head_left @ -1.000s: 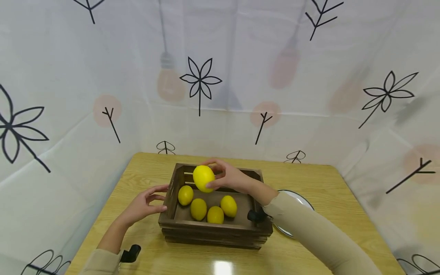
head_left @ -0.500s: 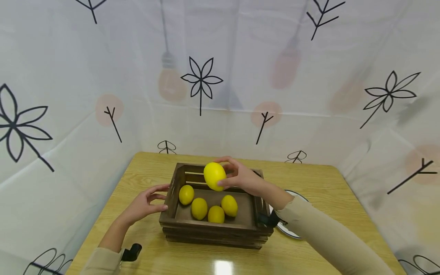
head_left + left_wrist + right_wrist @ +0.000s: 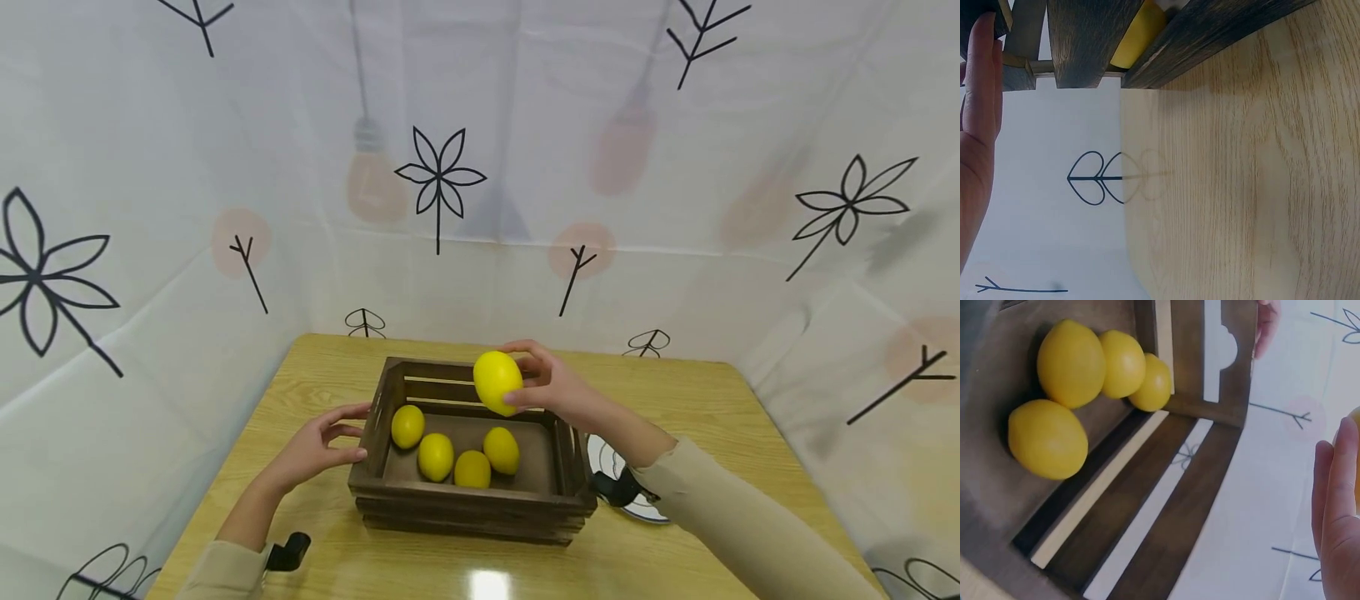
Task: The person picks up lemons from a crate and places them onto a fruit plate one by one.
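The right hand (image 3: 558,387) grips a lemon (image 3: 497,382), fingers curled round its far side, just above the back right corner of the wooden crate (image 3: 468,500) at the middle of the head frame. A second ago this same lemon was held over the crate's back left part, above the lemons lying inside, and half a second ago it was near the middle of the back rail; it has travelled steadily rightward and a little upward, so I judge it is being carried out of the crate toward the white plate (image 3: 603,460) that peeps out just right of the crate, below the right forearm. The left hand (image 3: 315,446) has not shifted: it rests against the crate's left end wall with its fingers loosely bent, bracing rather than gripping as far as I can tell, since the left wrist view shows only the edge of the hand against the slats. Counted: five lemons in all, one in the hand and four lemons (image 3: 453,450) on the crate floor in the lower middle of the frame; one crate; one plate; one table (image 3: 712,400).
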The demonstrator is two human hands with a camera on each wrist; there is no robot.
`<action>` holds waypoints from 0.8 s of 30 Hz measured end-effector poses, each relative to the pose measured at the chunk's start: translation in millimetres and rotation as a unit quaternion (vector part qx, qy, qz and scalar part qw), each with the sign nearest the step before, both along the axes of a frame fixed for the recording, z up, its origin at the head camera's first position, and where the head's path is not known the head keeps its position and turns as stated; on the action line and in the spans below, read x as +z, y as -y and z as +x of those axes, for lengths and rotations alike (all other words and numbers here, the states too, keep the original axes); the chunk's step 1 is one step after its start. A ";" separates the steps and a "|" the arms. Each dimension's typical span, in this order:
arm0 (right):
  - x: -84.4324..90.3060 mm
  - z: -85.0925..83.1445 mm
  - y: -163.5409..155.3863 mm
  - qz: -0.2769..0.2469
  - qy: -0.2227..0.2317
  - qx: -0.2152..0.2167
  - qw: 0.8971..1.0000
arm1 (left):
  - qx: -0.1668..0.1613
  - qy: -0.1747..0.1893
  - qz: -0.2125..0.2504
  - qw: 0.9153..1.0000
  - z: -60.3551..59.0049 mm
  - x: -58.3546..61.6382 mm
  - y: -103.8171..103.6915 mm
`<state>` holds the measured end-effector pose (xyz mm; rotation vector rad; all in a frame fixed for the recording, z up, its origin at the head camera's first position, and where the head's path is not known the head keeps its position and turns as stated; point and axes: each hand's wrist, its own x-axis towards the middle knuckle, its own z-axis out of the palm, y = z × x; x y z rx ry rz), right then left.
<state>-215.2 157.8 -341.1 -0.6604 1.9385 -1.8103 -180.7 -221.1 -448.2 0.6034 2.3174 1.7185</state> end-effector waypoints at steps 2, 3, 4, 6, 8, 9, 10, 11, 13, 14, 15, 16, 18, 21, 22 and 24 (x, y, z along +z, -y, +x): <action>0.0 0.8 -4.8 0.001 0.000 -0.004 1.000 | -0.001 0.001 0.000 1.000 -0.3 0.0 0.0; 0.2 1.3 -7.1 0.001 0.001 -0.006 1.000 | -0.002 0.000 0.000 1.000 -0.2 0.4 -0.1; 0.4 1.8 -9.4 0.000 0.001 -0.007 1.000 | -0.004 -0.001 0.000 1.000 -0.2 0.8 -0.2; 1.1 3.0 -13.5 0.000 0.002 -0.011 1.000 | -0.006 -0.001 -0.001 1.000 0.1 2.0 -0.5; 2.0 4.5 -17.4 0.000 0.003 -0.017 1.000 | -0.009 -0.003 -0.002 1.000 0.4 3.0 -0.7; 2.8 5.4 -19.5 0.002 0.003 -0.020 1.000 | -0.008 -0.002 -0.001 1.000 0.3 3.0 -0.8; 3.0 6.0 -21.3 0.002 0.003 -0.022 1.000 | -0.008 -0.002 -0.002 1.000 0.3 2.9 -0.6; 3.2 6.6 -23.1 0.002 0.002 -0.025 1.000 | -0.008 -0.001 -0.002 1.000 0.4 2.9 -0.5; 3.8 7.9 -26.6 0.002 0.000 -0.030 1.000 | -0.007 -0.004 -0.004 1.000 0.4 2.3 -0.1; 3.9 8.3 -28.5 -0.002 -0.001 -0.030 1.000 | -0.006 -0.002 -0.005 1.000 0.3 2.0 0.0; 3.9 8.7 -30.5 -0.003 -0.003 -0.032 0.999 | -0.004 -0.001 -0.005 1.000 0.4 1.9 -0.1; 3.9 8.9 -32.4 -0.008 -0.002 -0.032 0.999 | -0.004 -0.001 -0.006 1.000 0.5 1.9 -0.1; 4.1 9.6 -36.3 -0.013 -0.001 -0.033 0.999 | -0.002 0.000 -0.006 1.000 0.4 1.9 -0.3; 3.9 10.4 -42.1 -0.020 -0.001 -0.035 0.999 | -0.004 -0.004 -0.004 1.000 0.0 2.0 -0.2; 3.6 10.6 -44.1 -0.021 -0.001 -0.035 0.999 | -0.007 -0.007 -0.003 1.000 -0.2 1.8 0.1; 3.0 11.3 -47.5 -0.024 -0.003 -0.036 0.999 | -0.009 -0.010 -0.002 1.000 -0.2 2.0 0.3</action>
